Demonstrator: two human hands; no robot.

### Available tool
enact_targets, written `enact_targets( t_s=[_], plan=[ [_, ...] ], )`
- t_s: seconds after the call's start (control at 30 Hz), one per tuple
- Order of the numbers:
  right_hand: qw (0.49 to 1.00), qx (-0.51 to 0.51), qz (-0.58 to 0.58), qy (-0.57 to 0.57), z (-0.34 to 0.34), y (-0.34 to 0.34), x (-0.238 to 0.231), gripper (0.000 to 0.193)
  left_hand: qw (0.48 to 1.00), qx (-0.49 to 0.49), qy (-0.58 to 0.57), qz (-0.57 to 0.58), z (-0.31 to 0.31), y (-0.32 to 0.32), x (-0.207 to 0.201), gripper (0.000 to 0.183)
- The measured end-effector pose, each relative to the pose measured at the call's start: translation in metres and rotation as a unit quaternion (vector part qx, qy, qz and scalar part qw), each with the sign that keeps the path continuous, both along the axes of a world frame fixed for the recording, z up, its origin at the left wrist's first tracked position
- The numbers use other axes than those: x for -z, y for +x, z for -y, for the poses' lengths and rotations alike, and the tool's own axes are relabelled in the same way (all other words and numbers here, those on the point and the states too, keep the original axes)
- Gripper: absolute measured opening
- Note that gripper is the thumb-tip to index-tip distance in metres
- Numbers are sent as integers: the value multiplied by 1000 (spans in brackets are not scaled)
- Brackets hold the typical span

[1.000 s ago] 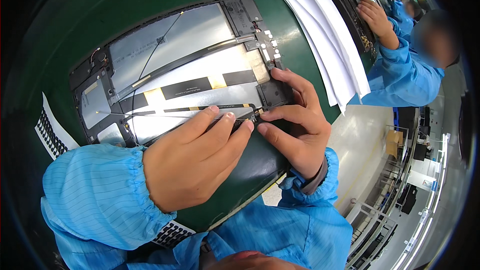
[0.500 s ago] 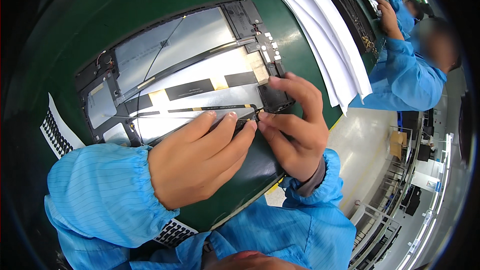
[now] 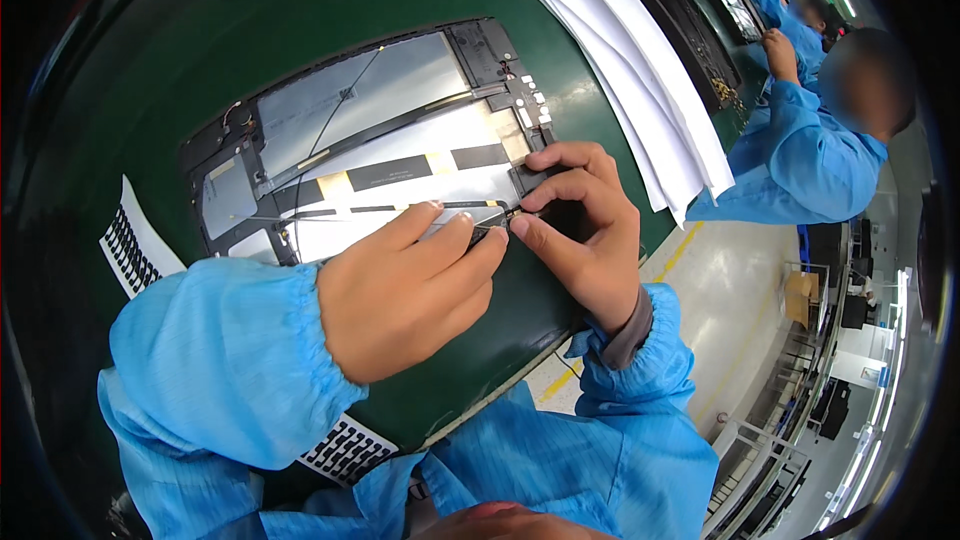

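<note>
An opened tablet with a black frame, silver battery packs and thin cables lies on the green bench. My left hand reaches across its near edge, fingers stretched out and fingertips resting beside a black flat cable. At the near right corner, my right hand has its thumb and index finger closed together on something small at the frame's edge. What they grip is too small and covered to name. The fingertips of both hands almost meet there.
Stacked white sheets lie right of the tablet, with a black tray of small gold-coloured parts beyond. Sheets of black stickers lie at the left and near edge. Co-workers in blue sit at the far right.
The view has shifted, so the tablet appears farther right. My right index finger has bent and the thumb has straightened at the corner. My left fingertips stay along the near edge.
</note>
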State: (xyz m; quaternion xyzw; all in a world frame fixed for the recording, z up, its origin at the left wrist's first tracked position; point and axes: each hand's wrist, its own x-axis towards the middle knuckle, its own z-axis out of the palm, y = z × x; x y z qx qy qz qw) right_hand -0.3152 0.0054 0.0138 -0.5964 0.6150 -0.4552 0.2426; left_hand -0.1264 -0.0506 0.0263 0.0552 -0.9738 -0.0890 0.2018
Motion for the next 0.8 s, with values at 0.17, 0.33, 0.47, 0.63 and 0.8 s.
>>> enact_targets(
  t_s=[0.17,0.33,0.47,0.63,0.8],
  plan=[
    [998,-33,-31,-35,5,-2,1,17,998,27,24,57,5,2,-4,26],
    [990,-5,137,-44,1,-15,13,29,996,-76,38,19,-5,47,-35,57],
    [997,19,79,18,12,-10,20,41,928,-373,9,-8,-33,121,-15,86],
    [999,5,43,21,11,-15,22,47,906,-394,138,65,-29,114,38,95],
    [984,33,177,5,11,0,20,45,900,-397,167,-58,-33,111,33,95]
  ],
)
